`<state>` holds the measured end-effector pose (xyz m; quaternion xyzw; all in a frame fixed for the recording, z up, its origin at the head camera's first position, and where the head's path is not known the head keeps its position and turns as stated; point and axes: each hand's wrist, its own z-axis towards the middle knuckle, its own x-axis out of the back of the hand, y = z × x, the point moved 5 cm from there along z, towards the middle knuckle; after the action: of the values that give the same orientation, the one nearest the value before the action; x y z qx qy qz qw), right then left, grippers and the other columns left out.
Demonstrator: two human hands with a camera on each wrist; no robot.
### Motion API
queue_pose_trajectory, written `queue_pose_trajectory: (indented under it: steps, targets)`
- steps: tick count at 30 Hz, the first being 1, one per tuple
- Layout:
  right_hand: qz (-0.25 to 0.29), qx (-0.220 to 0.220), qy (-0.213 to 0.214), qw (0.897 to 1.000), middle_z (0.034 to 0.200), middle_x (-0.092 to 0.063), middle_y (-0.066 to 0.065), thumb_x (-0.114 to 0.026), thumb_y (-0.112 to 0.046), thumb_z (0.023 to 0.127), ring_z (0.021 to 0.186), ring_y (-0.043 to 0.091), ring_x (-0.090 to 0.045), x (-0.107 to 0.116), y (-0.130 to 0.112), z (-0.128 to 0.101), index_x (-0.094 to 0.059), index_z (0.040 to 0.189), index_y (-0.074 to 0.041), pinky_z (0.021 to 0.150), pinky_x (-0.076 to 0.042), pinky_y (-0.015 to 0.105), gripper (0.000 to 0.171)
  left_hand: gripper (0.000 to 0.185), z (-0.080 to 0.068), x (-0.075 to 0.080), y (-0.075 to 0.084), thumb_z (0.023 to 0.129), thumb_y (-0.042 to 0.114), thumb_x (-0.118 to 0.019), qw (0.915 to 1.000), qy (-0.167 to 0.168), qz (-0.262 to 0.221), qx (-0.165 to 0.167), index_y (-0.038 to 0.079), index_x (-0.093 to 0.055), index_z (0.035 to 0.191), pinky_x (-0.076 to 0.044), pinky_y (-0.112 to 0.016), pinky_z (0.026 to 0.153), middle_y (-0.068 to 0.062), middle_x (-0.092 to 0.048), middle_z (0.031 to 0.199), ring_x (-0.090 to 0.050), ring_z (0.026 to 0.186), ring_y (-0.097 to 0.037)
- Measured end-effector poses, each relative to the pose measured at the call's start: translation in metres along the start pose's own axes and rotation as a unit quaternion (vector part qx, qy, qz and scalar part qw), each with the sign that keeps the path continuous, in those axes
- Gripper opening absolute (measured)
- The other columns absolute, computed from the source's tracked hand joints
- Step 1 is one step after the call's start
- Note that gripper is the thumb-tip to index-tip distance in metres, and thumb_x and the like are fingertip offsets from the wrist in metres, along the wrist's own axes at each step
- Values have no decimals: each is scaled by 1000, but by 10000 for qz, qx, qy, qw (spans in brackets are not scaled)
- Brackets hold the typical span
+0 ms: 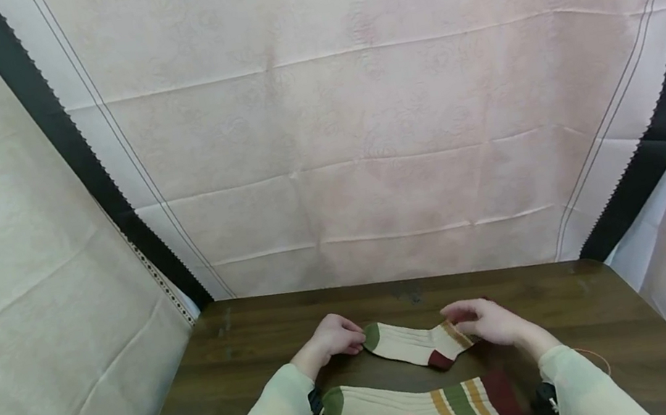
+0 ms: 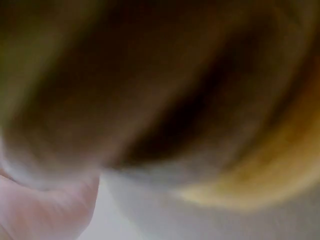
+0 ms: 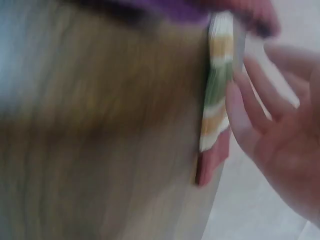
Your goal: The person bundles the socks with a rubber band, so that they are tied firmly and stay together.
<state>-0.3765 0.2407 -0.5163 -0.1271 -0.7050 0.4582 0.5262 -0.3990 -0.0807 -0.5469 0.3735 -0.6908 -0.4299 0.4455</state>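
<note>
A cream sock [image 1: 405, 344] with a green toe, dark red heel and mustard stripe lies across the table in the head view. At its toe, my left hand [image 1: 336, 337] has its fingers curled and pinches the green tip; the left wrist view is too blurred to show this contact. Over the striped cuff end is my right hand [image 1: 485, 320], hiding the rest of the cuff. In the right wrist view its fingers [image 3: 267, 92] are loosely extended beside the sock's green and mustard stripes [image 3: 217, 87].
Nearer me, a stack of similar socks [image 1: 376, 406] lies flat, a cream one on top and darker ones with some purple below. The brown wooden table [image 1: 243, 343] ends at pale cloth walls [image 1: 370, 194] behind and at both sides. A thin orange loop [image 1: 598, 358] is by the right sleeve.
</note>
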Motion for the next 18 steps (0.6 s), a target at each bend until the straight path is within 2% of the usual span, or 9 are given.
queue_pose_trajectory:
  steps: [2,4,7,10,14,18]
  targets:
    - [-331,-216,637,9972,128,-63,16,-60,-7,99,118,35,-58,12,10,-4,-59,135,-4,92,-50,48,36,14,0,1,-1,86,-3,-70,9999,12,-108,40,-10,-69,98,-60,-35,67,-15,-69,84,-71,69,-23]
    - [-618,-459,1198,9898,127,-64,17,-63,-5,96,118,36,-58,23,20,-9,-61,133,-3,95,-48,52,37,14,0,3,-2,87,-3,-68,9997,30,-243,83,-10,-67,99,-60,-36,67,-16,-68,86,-71,71,-24]
    - [-927,-745,1661,9789,124,-63,24,-67,-3,92,115,41,-58,34,33,-16,-60,130,3,94,-46,56,39,13,1,5,-3,89,-2,-64,9992,47,-396,94,-9,-63,99,-60,-36,67,-19,-67,88,-71,72,-25]
    - [-1017,-1059,1829,9721,121,-63,28,-70,-5,88,111,43,-59,39,42,-22,-58,129,6,93,-46,57,44,12,1,7,-4,88,-2,-62,9989,26,-449,130,-8,-60,99,-60,-36,67,-19,-65,91,-70,71,-24]
    - [-831,-1442,1810,9693,113,-64,25,-72,-8,88,106,42,-59,42,50,-27,-54,132,7,91,-46,56,50,23,1,8,-5,84,-4,-62,9989,-124,-429,159,-9,-60,107,-60,-37,70,-17,-65,94,-69,73,-22]
    - [-633,-1743,1716,9675,109,-65,22,-72,-8,88,105,40,-59,42,54,-30,-52,135,7,90,-46,55,53,32,1,6,-6,86,-3,-66,9985,-365,-387,88,-11,-60,116,-60,-37,72,-16,-67,96,-70,78,-22]
